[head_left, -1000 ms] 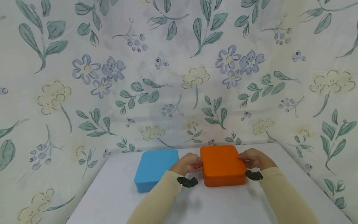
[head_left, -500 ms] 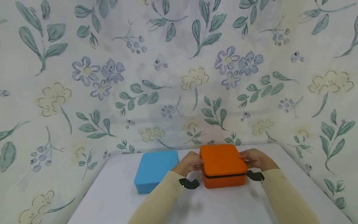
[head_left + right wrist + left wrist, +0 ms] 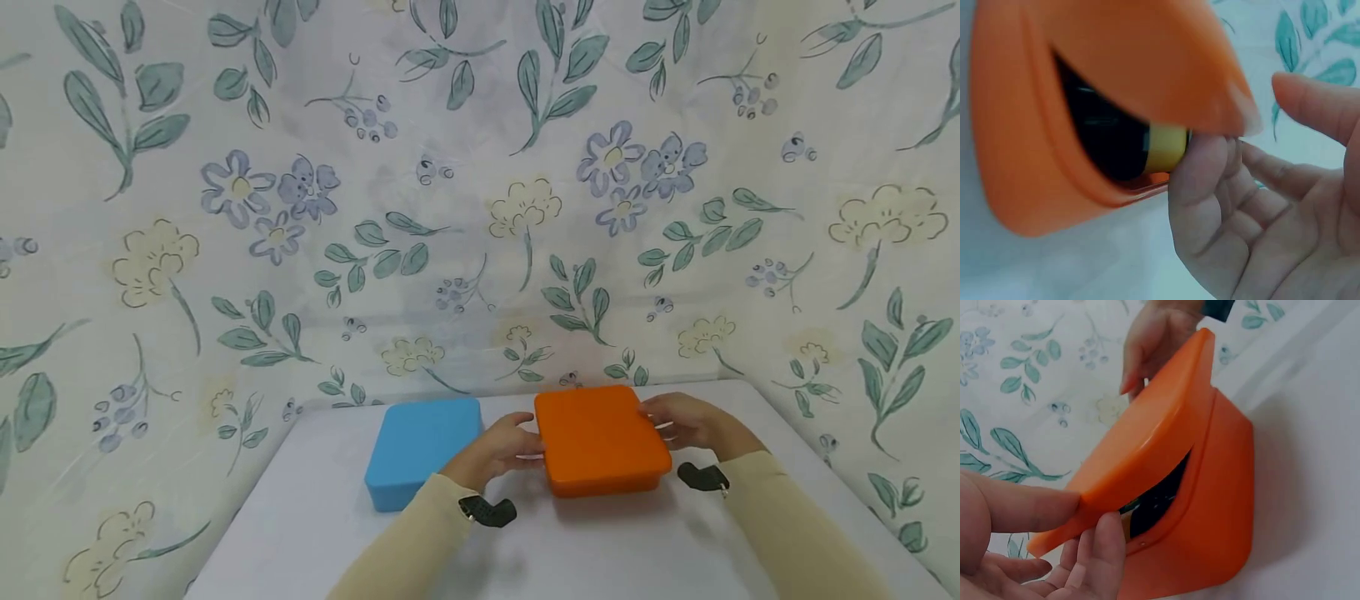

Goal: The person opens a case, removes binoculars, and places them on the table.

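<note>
Hooking under lid point(image 3: 603, 432): your left hand point(image 3: 497, 452), nine o'clock; your right hand point(image 3: 702, 424), three, thumb point(image 3: 1319, 105) off; lid could slip there.

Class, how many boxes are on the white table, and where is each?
2: a blue box at left in the head view, and an orange box to its right, between the left hand and right hand. More could be hidden inside.
</note>
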`<state>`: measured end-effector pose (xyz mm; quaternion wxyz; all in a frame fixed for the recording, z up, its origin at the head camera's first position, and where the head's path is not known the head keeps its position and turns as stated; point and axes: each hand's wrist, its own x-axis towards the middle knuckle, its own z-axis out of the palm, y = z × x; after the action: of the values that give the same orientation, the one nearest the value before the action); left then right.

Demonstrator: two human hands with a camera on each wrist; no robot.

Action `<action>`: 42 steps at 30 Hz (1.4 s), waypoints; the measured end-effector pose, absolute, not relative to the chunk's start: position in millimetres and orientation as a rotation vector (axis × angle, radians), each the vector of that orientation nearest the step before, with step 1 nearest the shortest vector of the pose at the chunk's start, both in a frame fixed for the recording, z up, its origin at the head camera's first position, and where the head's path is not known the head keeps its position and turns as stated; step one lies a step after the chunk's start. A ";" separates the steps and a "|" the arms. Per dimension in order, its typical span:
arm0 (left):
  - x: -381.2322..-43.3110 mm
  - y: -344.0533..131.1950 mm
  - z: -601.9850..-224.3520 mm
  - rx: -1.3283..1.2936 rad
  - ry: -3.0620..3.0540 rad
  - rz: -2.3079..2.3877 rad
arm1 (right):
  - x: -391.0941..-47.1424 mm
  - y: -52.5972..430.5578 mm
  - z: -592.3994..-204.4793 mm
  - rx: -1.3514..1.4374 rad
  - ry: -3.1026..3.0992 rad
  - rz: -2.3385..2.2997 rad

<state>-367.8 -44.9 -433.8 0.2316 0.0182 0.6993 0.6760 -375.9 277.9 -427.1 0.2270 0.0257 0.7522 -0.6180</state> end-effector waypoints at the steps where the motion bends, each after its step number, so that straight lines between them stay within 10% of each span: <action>1: -364.8 -47.1 -434.1 0.067 1.912 1.859 | -373.0 277.5 -426.1 0.044 2.090 -1.670; 42: -236.8 -51.7 -480.6 0.127 1.920 1.759 | -244.4 286.6 -456.0 -0.207 2.097 -1.458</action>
<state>-236.8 -51.7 -480.6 0.2640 0.0470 0.7102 0.6509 -244.4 286.6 -456.0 0.2857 -0.0776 0.7843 -0.5453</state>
